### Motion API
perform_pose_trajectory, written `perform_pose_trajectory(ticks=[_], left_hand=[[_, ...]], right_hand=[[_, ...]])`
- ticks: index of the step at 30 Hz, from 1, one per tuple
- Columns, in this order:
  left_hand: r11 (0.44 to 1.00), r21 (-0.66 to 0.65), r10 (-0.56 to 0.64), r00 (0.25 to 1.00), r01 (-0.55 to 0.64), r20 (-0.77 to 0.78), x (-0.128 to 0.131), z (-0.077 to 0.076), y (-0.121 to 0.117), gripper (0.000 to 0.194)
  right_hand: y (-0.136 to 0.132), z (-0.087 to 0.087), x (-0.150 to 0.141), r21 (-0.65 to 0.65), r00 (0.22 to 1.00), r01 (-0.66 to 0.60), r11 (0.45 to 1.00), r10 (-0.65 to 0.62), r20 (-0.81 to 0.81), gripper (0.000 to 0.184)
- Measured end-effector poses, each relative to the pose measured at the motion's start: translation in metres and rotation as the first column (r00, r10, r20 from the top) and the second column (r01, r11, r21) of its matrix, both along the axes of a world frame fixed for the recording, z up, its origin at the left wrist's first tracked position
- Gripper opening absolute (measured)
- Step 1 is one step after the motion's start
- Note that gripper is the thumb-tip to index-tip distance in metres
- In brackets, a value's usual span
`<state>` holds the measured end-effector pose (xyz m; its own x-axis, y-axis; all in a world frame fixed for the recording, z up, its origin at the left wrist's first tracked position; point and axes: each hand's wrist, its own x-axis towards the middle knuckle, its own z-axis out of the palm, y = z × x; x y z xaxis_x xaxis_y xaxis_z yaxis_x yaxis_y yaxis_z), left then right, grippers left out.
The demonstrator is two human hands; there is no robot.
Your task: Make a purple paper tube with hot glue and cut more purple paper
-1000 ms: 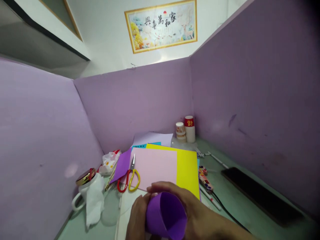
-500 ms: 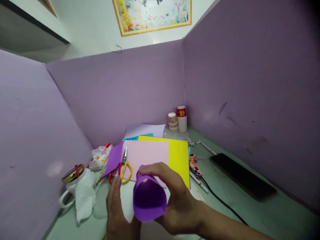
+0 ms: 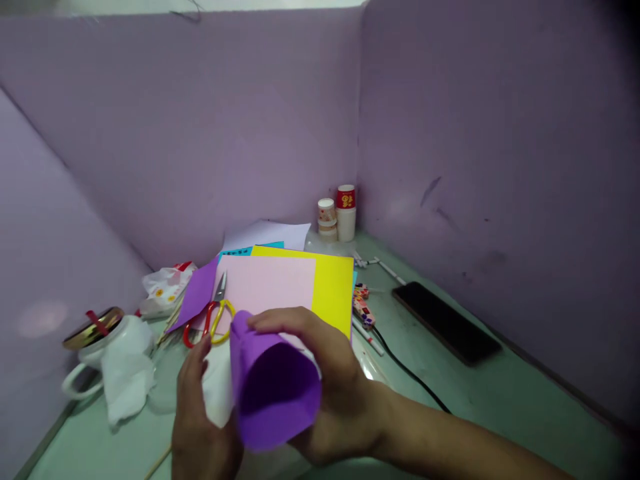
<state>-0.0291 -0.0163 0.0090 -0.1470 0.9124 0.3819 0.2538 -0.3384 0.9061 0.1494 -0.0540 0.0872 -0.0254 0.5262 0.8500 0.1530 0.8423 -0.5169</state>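
We get a pale green, flat bench [image 3: 525, 413] carrying a flat, pink paper sheet [image 3: 270, 283]. Purple rolled-paper tube [image 3: 274, 393] is up in front of the sheet; we judge it could spring open if the grip slackens, crease if squeezed. Right hand [image 3: 336, 377] wraps its right side; left hand [image 3: 203, 417] is wide at its left, contact unclear to us. Red-and-yellow-handled metal scissors [image 3: 220, 297] look near that hand; a sideways drift could knock them.

The roll [image 3: 275, 393] is plain purple; the scissors [image 3: 215, 305] have one red loop and one yellow; the top sheet [image 3: 270, 283] is pale pink, the lower sheet [image 3: 334, 287] bright yellow; the phone [image 3: 445, 323] is black, the mug [image 3: 131, 331] white, the lid [image 3: 81, 333] gold, the wall [image 3: 475, 147] lilac with dark smudges.
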Motion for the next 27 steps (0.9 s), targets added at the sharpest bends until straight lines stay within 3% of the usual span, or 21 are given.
perform_pose_trajectory(ticks=[3,5,7,10,13,16,18,20,22,24,25,27], left_hand=[[0.997,-0.076,0.030,0.963,-0.009,0.269,0.000,0.012,0.003,0.068],[0.990,-0.140,0.069,0.861,0.003,0.504,-0.007,0.021,0.008,0.060],[0.979,-0.196,0.074,0.796,0.056,0.601,-0.014,0.029,0.011,0.047],[0.962,-0.229,0.014,0.811,0.148,0.585,-0.018,0.034,0.009,0.031],[0.947,-0.251,-0.034,0.840,0.200,0.542,-0.014,0.031,0.005,0.029],[0.933,-0.291,-0.039,0.866,0.210,0.499,-0.012,0.026,0.003,0.026],[0.944,-0.296,0.006,0.889,0.145,0.457,-0.012,0.023,0.004,0.022],[0.964,-0.264,0.074,0.916,0.035,0.394,-0.014,0.021,0.003,0.019],[0.978,-0.199,0.132,0.934,-0.067,0.331,-0.015,0.020,0.000,0.015],[0.988,0.016,0.151,0.971,-0.156,0.188,-0.014,0.019,-0.005,0.015],[0.967,0.176,0.176,0.982,-0.186,0.073,-0.014,0.018,-0.008,0.016],[0.852,0.492,0.303,0.935,-0.180,-0.184,-0.012,0.014,-0.013,0.019]], right_hand=[[0.005,-0.008,0.005,-0.302,0.970,-0.053,0.952,-0.022,-0.241,0.055],[0.014,-0.018,0.012,-0.475,0.898,-0.152,0.867,-0.079,-0.432,0.046],[0.027,-0.031,0.018,-0.524,0.791,-0.277,0.805,-0.119,-0.601,0.038],[0.044,-0.048,0.023,-0.539,0.626,-0.449,0.713,-0.180,-0.759,0.039],[0.051,-0.060,0.026,-0.506,0.565,-0.562,0.655,-0.143,-0.813,0.046],[0.052,-0.066,0.029,-0.511,0.620,-0.605,0.611,-0.042,-0.784,0.051],[0.055,-0.069,0.032,-0.545,0.681,-0.571,0.614,-0.016,-0.732,0.052],[0.057,-0.071,0.034,-0.606,0.737,-0.444,0.660,-0.116,-0.666,0.053],[0.057,-0.072,0.033,-0.657,0.768,-0.226,0.719,-0.283,-0.574,0.053],[0.052,-0.071,0.027,-0.658,0.794,-0.036,0.752,-0.378,-0.476,0.049],[0.047,-0.070,0.021,-0.652,0.829,0.004,0.758,-0.367,-0.422,0.045],[0.034,-0.067,0.006,-0.662,0.914,-0.026,0.749,-0.250,-0.320,0.035]])
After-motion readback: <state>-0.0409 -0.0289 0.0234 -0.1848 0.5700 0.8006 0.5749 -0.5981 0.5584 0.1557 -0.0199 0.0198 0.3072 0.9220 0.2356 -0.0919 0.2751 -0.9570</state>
